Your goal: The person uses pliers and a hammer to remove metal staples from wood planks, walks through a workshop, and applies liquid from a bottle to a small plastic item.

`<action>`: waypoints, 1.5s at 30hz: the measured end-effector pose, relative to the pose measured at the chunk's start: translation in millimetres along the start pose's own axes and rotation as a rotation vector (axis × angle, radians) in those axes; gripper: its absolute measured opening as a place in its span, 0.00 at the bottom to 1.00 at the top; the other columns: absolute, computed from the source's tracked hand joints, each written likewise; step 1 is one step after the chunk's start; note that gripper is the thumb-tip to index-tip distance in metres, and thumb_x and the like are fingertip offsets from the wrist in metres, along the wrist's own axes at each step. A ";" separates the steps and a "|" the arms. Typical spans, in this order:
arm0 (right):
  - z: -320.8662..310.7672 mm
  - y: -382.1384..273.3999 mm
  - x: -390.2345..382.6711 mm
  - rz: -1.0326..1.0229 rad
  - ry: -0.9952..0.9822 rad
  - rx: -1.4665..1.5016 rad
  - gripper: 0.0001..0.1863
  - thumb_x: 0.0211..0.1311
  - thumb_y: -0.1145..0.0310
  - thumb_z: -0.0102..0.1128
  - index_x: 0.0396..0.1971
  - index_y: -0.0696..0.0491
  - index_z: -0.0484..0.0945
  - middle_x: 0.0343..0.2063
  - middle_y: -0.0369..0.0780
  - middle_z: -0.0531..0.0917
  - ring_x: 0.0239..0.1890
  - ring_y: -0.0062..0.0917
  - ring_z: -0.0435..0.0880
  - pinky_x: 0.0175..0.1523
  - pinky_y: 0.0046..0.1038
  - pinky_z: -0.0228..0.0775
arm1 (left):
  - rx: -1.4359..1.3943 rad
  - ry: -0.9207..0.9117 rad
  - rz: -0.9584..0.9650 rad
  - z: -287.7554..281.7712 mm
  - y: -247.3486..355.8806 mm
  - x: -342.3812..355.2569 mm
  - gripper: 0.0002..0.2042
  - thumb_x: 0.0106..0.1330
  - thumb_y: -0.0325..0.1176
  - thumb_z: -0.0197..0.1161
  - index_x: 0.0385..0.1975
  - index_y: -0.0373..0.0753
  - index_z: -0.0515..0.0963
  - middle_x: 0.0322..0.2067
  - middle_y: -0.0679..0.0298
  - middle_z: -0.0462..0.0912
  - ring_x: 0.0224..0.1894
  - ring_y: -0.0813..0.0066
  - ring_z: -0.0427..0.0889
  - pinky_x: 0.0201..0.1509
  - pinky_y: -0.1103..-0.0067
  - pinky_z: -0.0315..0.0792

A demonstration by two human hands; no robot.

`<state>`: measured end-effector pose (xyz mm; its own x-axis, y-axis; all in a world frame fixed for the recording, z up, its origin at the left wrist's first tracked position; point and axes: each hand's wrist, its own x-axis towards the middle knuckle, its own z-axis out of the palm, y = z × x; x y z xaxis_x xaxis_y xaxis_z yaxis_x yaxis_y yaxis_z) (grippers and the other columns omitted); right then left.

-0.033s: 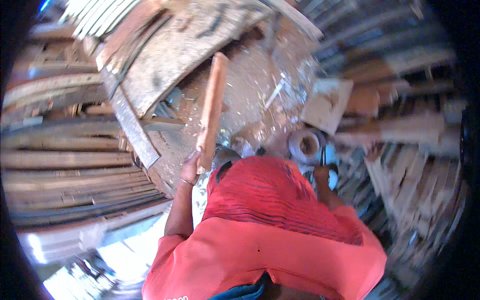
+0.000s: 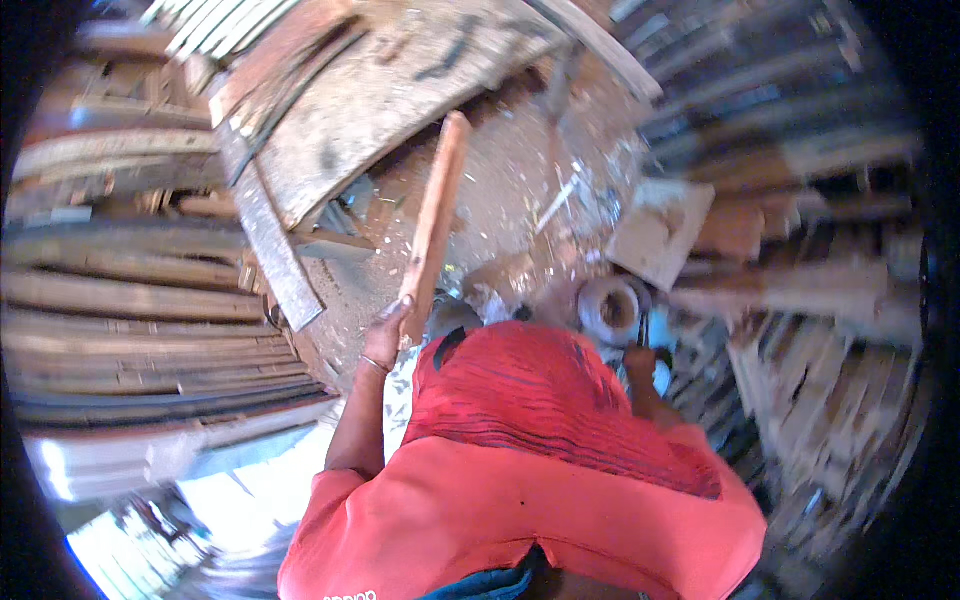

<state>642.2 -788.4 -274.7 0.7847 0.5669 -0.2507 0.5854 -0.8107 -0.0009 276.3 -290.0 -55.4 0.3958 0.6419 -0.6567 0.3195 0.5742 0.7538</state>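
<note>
My left hand (image 2: 388,335) is closed round the near end of a long reddish-brown piece of wood (image 2: 436,220), which points away from me and tilts slightly right. On that wrist is a thin bracelet. My right hand (image 2: 641,362) hangs low on the right side, its fingers closed round a slim dark object (image 2: 645,326), too small and blurred to name. Just left of that object is a pale ring-shaped thing (image 2: 612,308) with a brownish middle.
A worn wooden bench (image 2: 370,110) stands ahead, with a narrow board (image 2: 275,255) along its left side. Stacked planks (image 2: 130,310) fill the left, and more timber (image 2: 830,380) crowds the right. A square pale board (image 2: 660,230) lies ahead right. Shavings litter the brown floor (image 2: 510,180).
The whole view has shifted slightly, with the bench and floor sitting a little further right. The piece of wood leans slightly more to the right; both hands keep their grip.
</note>
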 end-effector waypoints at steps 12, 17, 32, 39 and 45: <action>-148.4 -234.0 181.5 0.012 0.139 0.623 0.28 0.67 0.48 0.58 0.37 0.64 0.84 0.29 0.58 0.85 0.36 0.58 0.84 0.45 0.53 0.72 | 0.746 0.700 0.644 -61.4 112.9 30.6 0.39 0.44 0.48 0.82 0.58 0.39 0.76 0.45 0.51 0.79 0.49 0.50 0.77 0.57 0.62 0.71; -205.9 -340.2 235.1 -0.104 0.195 0.797 0.27 0.70 0.49 0.59 0.36 0.65 0.80 0.26 0.54 0.83 0.28 0.45 0.81 0.39 0.45 0.71 | 0.748 0.690 0.753 -113.9 161.2 118.0 0.39 0.43 0.46 0.83 0.55 0.33 0.77 0.46 0.49 0.80 0.49 0.50 0.79 0.58 0.63 0.73; -346.5 -511.8 275.0 -0.036 0.083 1.016 0.22 0.72 0.53 0.61 0.33 0.60 0.83 0.24 0.36 0.80 0.28 0.21 0.74 0.34 0.29 0.67 | 0.272 0.219 0.441 15.7 355.5 351.6 0.28 0.52 0.38 0.78 0.53 0.34 0.79 0.44 0.55 0.87 0.46 0.69 0.84 0.52 0.73 0.77; -372.3 -528.2 334.0 -0.068 0.023 1.117 0.21 0.71 0.51 0.62 0.31 0.57 0.84 0.23 0.32 0.79 0.24 0.18 0.69 0.31 0.25 0.60 | 0.265 0.081 0.368 110.8 448.8 420.9 0.41 0.48 0.53 0.77 0.63 0.43 0.73 0.60 0.46 0.75 0.63 0.47 0.73 0.68 0.58 0.68; -382.9 -516.2 397.7 -0.157 -0.077 1.070 0.20 0.71 0.56 0.62 0.31 0.61 0.85 0.28 0.41 0.86 0.32 0.26 0.81 0.41 0.31 0.72 | 0.465 0.712 0.732 148.2 493.1 461.2 0.41 0.56 0.57 0.74 0.65 0.35 0.72 0.58 0.49 0.79 0.60 0.55 0.78 0.65 0.67 0.71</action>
<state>730.1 -88.6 -3.2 0.6797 0.6952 -0.2339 0.1678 -0.4578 -0.8731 744.0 213.9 16.7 0.0855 0.9766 0.1975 0.5607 -0.2110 0.8007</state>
